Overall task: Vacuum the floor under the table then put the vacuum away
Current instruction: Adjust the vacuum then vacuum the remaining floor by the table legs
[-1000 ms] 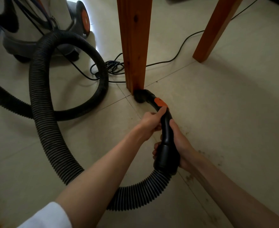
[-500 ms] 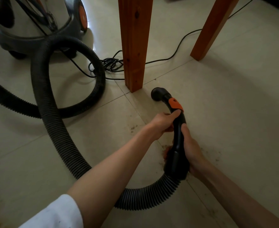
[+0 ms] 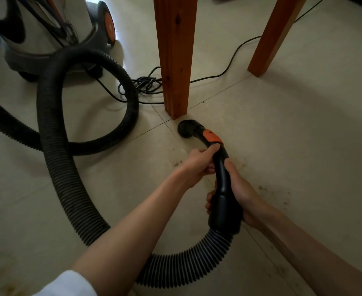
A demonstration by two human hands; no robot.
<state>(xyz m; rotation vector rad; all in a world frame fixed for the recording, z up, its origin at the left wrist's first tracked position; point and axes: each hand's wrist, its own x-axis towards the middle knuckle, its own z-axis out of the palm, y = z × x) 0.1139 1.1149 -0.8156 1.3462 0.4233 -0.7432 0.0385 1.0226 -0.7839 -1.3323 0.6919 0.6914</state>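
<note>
Both hands hold the black vacuum handle (image 3: 221,167), which has an orange slider near its curved tip. My left hand (image 3: 199,161) grips it high up, just below the orange part. My right hand (image 3: 237,195) wraps the thick lower end where the ribbed hose (image 3: 64,167) joins. The round nozzle mouth (image 3: 185,129) rests on the pale tile floor just in front of the near wooden table leg (image 3: 175,56). The hose loops left and back to the steel canister vacuum (image 3: 47,33) at the top left.
A second wooden table leg (image 3: 271,35) stands at the upper right. A black power cord (image 3: 145,86) lies bunched behind the near leg and trails off to the right. Dirt specks (image 3: 271,193) mark the tiles beside my right hand.
The nozzle left the base of the near leg, swung right and toward me, and now sits back close to the leg. Both hands kept their grip throughout.
</note>
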